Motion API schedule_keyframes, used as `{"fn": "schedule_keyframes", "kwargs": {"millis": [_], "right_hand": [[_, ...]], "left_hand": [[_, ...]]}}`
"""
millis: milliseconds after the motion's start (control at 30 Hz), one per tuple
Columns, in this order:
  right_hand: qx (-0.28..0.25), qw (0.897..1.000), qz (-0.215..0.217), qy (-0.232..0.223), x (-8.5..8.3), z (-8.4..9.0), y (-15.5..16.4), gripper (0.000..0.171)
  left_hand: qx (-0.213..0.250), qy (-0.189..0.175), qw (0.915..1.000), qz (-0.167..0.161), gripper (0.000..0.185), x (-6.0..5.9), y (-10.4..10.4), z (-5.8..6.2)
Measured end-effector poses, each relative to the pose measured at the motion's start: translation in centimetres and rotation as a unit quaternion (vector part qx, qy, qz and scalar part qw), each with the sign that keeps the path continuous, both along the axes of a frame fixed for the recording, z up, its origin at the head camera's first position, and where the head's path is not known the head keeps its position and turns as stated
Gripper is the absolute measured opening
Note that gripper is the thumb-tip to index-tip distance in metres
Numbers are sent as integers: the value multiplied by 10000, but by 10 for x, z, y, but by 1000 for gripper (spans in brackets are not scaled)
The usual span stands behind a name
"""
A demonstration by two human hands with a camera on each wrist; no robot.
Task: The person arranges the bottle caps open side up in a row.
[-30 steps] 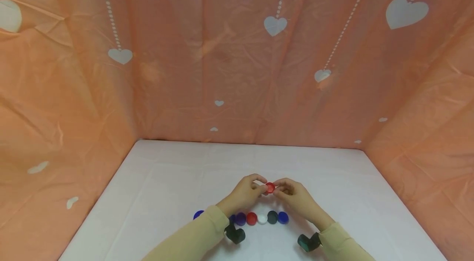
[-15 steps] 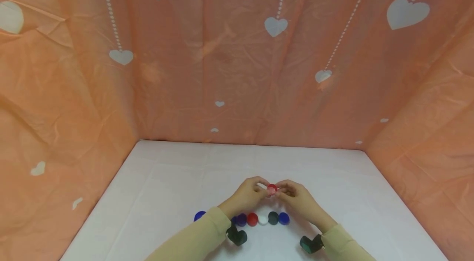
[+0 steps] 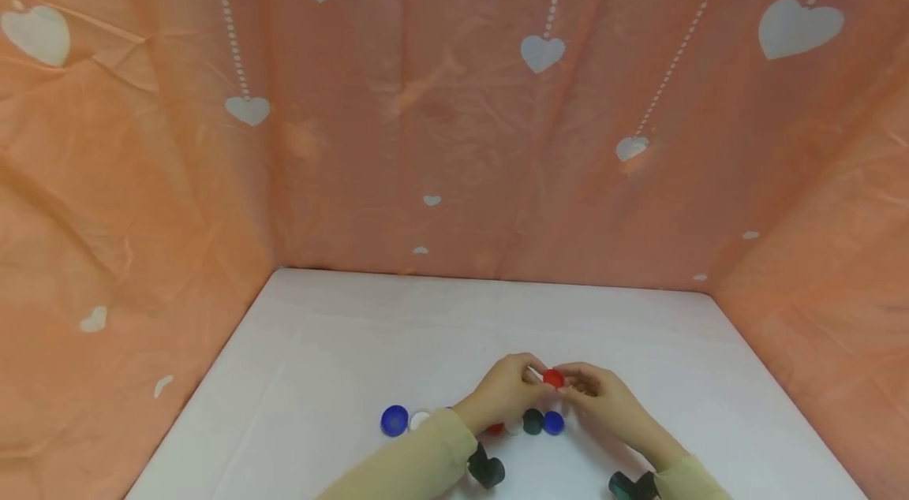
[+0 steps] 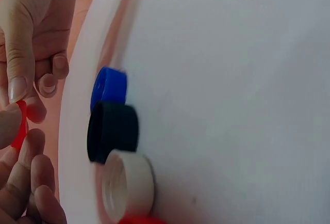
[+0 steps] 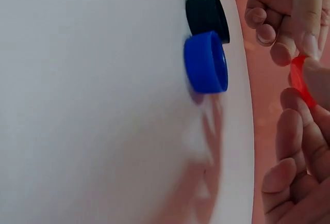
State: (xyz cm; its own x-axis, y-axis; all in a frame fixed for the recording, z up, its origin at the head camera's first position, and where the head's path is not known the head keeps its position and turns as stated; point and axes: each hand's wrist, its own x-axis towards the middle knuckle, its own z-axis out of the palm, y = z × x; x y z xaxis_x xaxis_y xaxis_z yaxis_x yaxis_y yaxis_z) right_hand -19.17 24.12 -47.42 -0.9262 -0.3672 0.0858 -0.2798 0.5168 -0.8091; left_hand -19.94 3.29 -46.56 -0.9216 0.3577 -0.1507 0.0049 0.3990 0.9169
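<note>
We wear long beige sleeves (image 3: 398,468) on both arms. Dark green wrist cameras (image 3: 486,470) sit under each wrist.

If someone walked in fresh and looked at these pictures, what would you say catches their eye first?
Most striking is the red cap, pinched between the left hand and the right hand above the white table. Below the hands lies a short row of caps, with a dark cap beside a blue cap. Around it all hangs the orange backdrop printed with white hearts.
</note>
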Motion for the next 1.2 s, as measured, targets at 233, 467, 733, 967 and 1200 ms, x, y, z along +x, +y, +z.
{"fn": "schedule_keyframes", "kwargs": {"millis": [233,467,733,967,1200], "right_hand": [[77,9995,-18,-306,6,-3,11,35],[454,9981,134,-394,12,-5,18,37],[693,9950,168,-699,18,-8,27,33],[607,9924,111,-1063,19,-14,29,34],[468,9870,28,-1535,19,-17,30,42]], "left_hand": [[-433,200,9988,-147,23,6,12,0],[-1340,1261,9806,-674,26,10,18,-3],[-2125,1425,9608,-1072,43,12,24,-15],[-2666,1924,9365,-1219,41,16,26,-20],[-2777,2178,9270,-1273,38,20,23,-19]]}}
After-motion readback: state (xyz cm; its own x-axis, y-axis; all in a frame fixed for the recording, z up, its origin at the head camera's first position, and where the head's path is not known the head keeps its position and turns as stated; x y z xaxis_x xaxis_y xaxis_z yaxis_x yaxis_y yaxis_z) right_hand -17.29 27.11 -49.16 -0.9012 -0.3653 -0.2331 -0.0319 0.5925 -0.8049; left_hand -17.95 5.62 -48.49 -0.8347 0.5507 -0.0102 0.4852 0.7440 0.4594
